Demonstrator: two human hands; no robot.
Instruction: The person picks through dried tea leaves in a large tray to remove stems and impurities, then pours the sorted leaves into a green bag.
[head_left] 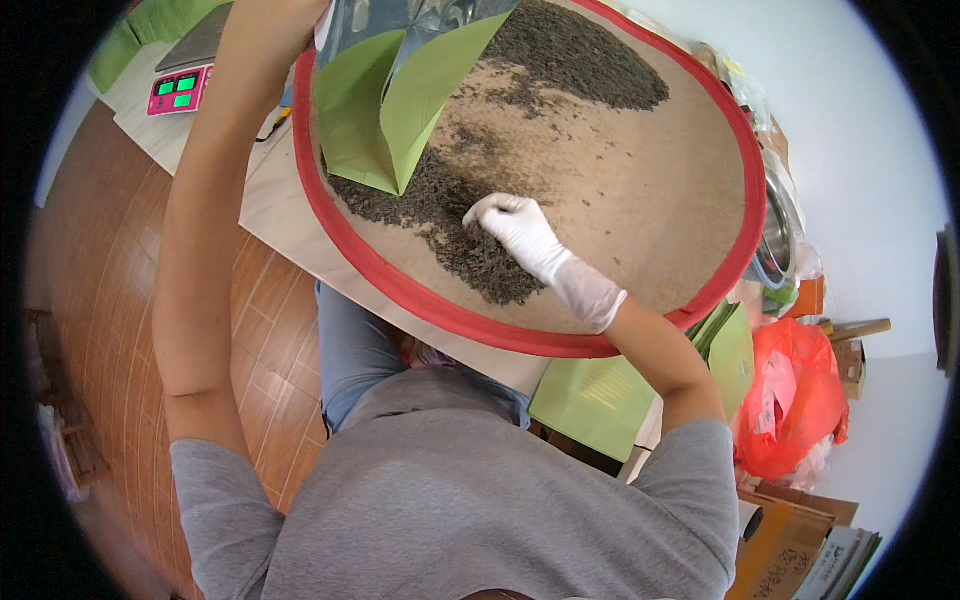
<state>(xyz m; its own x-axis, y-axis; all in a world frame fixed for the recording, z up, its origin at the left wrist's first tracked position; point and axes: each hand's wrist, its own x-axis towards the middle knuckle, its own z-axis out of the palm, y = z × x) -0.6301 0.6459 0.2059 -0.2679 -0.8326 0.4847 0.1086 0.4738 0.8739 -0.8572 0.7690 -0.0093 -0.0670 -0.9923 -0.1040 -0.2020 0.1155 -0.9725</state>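
A wide round tray with a red rim [746, 215] and a tan bed bears heaps of dark, dried, crumbly leaves [490, 265]. At its near left, my right hand [520, 232], in a thin white glove, curls its fingers into the near heap; the fingertips are partly hidden among the leaves. My left arm reaches up to the top edge, where my left hand [321, 16] is mostly cut off, with only a sliver showing against a green pouch [359, 122]. This foil-lined pouch is held tilted over the tray's left side, its silvery surface at the top.
Beyond my left arm stands a pink scale [180, 90] with lit green displays. More green pouches [590, 400] lie at the tray's near right, beside a red plastic bag [792, 400]. A metal bowl [778, 235] and cardboard boxes [785, 550] are along the right wall.
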